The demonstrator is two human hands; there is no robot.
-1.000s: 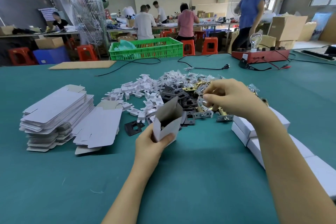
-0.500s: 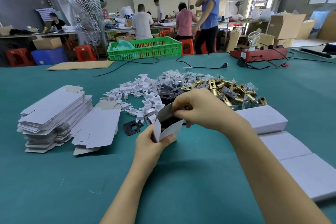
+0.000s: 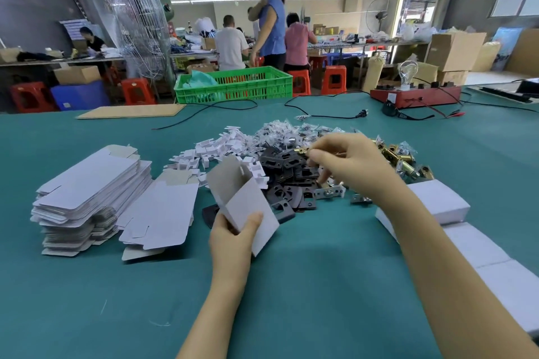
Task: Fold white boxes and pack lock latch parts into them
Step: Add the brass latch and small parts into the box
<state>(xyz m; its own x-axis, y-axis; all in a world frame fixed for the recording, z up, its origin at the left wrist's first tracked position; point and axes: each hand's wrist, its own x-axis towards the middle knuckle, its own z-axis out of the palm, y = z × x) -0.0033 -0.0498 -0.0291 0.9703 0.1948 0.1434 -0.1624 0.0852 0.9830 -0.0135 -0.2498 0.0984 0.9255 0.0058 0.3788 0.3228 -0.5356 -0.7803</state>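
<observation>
Left hand (image 3: 233, 237) grips the open white box (image 3: 243, 198) by its lower end, thumb pressed on the front panel, top flap up and mouth tilted away toward the parts. Right hand (image 3: 347, 162) is out over the heap, fingers curled, pinching a brass latch (image 3: 302, 151) at its fingertips just above the black plates (image 3: 291, 172). Those plates sit right behind the box, a silver plate (image 3: 329, 192) lying beside them under the right hand. More brass latch bodies (image 3: 402, 159) are piled to the right, small white inserts (image 3: 221, 148) and bagged screws (image 3: 280, 132) to the rear. Left of the box, a stack of flat box blanks (image 3: 87, 183) with 1 loose blank (image 3: 160, 210) leaning against it. Finished white boxes (image 3: 437, 201) run in a row under the right forearm. All on the green table (image 3: 306, 285); a green crate (image 3: 233, 86) stands at the far edge.
</observation>
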